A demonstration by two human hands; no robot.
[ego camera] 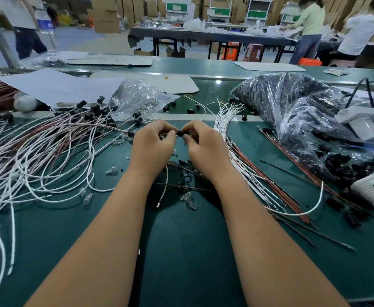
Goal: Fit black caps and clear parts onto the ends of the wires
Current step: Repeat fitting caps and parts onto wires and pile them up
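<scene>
Both hands meet above the green table (181, 240). My left hand (152, 145) pinches a wire end, and my right hand (203, 145) pinches a small black cap (180, 132) between the fingertips of both hands. Finished wires with black caps (71, 129) lie in a tangle to the left. A bundle of bare white and brown wires (243, 169) lies to the right of my right hand. Loose clear parts (188, 199) and black caps (185, 173) sit on the table under my wrists.
A clear bag of clear parts (137, 98) lies behind the finished wires. A large plastic bag of black caps (303, 120) fills the right side. White devices (363, 122) rest at the far right. People stand at a far table (203, 35).
</scene>
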